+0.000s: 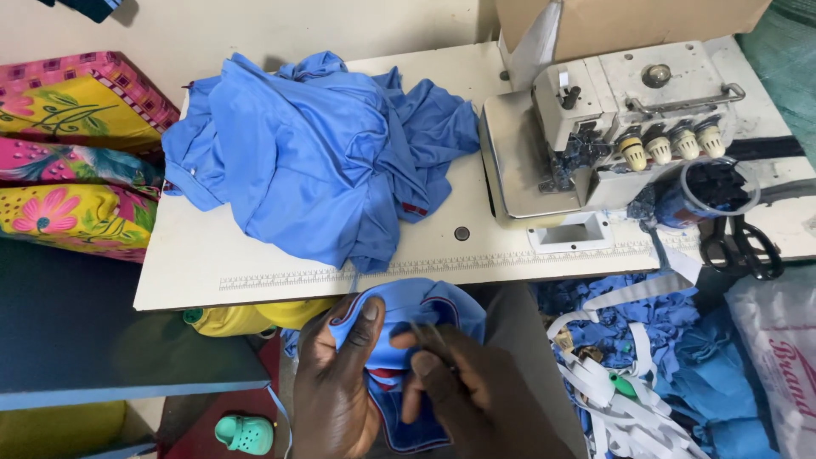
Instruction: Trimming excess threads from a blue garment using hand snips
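My left hand [333,382] pinches the edge of a small blue garment piece with red and white trim [416,310], held below the table's front edge. My right hand [463,387] holds a thin metal tool, likely small snips [429,336], against the same piece. A heap of blue fabric [314,157] lies on the white sewing table [195,272], left of the overlock sewing machine [612,127].
Black scissors [739,246] lie at the table's right end. Blue scraps and white tape strips [629,357] pile up on the floor at right beside a plastic bag [782,357]. Colourful floral cushions [72,153] sit at left. A green shoe [245,432] lies on the floor.
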